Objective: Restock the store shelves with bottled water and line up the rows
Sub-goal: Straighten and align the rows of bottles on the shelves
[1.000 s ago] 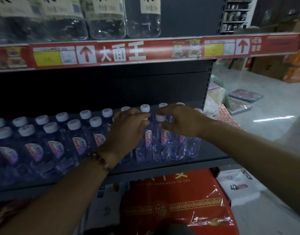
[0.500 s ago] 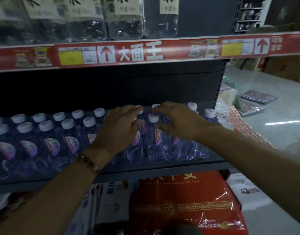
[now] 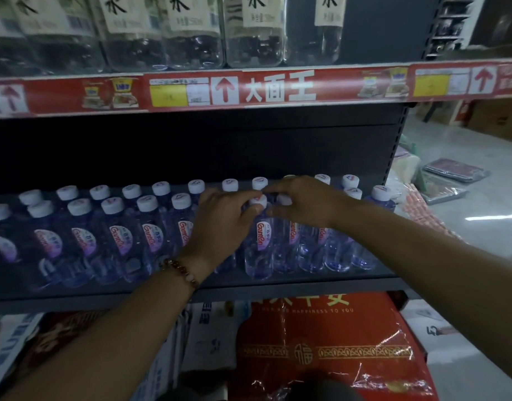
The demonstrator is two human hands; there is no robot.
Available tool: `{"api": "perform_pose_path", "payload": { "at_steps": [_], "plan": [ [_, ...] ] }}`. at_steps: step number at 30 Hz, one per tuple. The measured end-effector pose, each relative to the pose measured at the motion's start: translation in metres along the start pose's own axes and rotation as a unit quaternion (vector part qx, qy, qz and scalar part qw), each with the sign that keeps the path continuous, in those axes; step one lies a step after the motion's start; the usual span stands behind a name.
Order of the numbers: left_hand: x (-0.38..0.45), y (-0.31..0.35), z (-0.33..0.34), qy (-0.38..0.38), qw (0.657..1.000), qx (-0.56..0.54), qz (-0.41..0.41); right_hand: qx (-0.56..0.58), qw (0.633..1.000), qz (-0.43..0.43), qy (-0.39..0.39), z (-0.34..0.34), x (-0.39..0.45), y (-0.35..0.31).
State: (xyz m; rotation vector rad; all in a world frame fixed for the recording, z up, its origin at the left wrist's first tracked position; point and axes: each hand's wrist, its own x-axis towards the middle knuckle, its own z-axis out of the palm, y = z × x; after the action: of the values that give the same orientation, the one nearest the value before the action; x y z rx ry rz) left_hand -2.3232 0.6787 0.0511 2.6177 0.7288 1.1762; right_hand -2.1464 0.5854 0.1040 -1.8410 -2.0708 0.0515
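a head-worn camera looks down at a dark store shelf filled with small water bottles, clear and blue-tinted with white caps and pink-and-white labels, standing upright in two visible rows from the left edge to near the right end; two bare forearms reach in from below; the left hand, with a beaded bracelet on its wrist, curls its fingers over the top of one front-row bottle, fingertips on that bottle's white cap; the right hand lies just beside it, fingers bent and pinching the cap of the neighbouring bottle to the right; the two hands nearly touch above the caps; more bottles stand to the right of the hands, up to the shelf's upright post; above, a red price strip with white characters and an arrow runs along the upper shelf, which carries larger clear bottles with pale labels; under the working shelf sits a red package wrapped in glossy film beside white and blue cartons; grey floor with flat packets lies to the right.
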Motion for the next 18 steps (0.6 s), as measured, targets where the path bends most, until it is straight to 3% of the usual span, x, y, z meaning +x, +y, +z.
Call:
{"api": "perform_pose_path", "payload": {
  "at_steps": [5,10,15,18],
  "plan": [
    [-0.002,-0.011,-0.015,-0.023,0.997,0.060,0.031,0.002,1.000,0.004,0.013,0.005,-0.002,-0.005],
    [-0.004,-0.035,-0.034,-0.035,0.978,0.206,-0.016,0.018,0.998,0.041,0.034,0.008,0.000,-0.009],
    [-0.005,-0.034,-0.035,-0.006,0.994,0.105,-0.028,0.038,0.996,0.053,0.054,0.020,0.010,-0.017],
    [-0.010,-0.031,-0.028,0.006,0.996,0.084,-0.031,-0.025,0.996,0.059,0.058,0.019,0.013,-0.018]
  ]
}}
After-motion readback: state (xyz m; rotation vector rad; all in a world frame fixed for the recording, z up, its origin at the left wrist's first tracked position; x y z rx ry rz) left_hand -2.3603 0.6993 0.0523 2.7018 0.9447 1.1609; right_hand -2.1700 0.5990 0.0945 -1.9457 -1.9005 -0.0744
